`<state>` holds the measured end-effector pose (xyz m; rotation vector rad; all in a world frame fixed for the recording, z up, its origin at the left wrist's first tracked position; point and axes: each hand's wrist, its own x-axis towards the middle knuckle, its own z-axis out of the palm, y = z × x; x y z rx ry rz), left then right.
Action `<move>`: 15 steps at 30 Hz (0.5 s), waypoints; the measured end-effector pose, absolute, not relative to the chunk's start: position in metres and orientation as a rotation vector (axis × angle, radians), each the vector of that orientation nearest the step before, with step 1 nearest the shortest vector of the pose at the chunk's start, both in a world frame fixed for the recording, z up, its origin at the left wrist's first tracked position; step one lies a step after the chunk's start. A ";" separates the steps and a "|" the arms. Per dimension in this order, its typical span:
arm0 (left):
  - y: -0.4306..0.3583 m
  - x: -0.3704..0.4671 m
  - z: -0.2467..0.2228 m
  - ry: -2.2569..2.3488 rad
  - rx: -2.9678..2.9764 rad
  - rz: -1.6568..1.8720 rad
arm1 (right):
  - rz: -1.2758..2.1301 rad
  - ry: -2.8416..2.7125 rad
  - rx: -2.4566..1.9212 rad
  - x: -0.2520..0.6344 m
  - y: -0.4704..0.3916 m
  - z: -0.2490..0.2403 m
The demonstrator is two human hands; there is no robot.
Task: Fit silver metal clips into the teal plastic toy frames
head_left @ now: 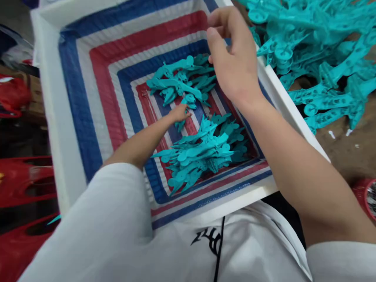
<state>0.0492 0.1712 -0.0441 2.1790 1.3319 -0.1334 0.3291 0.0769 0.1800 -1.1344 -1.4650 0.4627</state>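
A deep white bin (53, 117) lined with red, white and blue striped sheeting holds two heaps of turquoise plastic parts. My left hand (179, 113) reaches down inside it, its fingers closed on a turquoise part (189, 101) at the edge of the upper heap (176, 80). Nearer to me lies the lower heap (202, 147). Above the bin's right side is my right hand (232, 51), thumb and fingers curled and apart, with nothing visible between them.
A large pile of turquoise parts (331, 58) lies outside the bin at the upper right. Red plastic stools or crates (29, 180) stand at the left. A red container (366, 196) is at the right edge.
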 end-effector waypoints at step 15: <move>0.064 0.120 -0.053 1.029 2.102 -0.450 | 0.339 -2.083 -1.526 0.332 0.059 0.192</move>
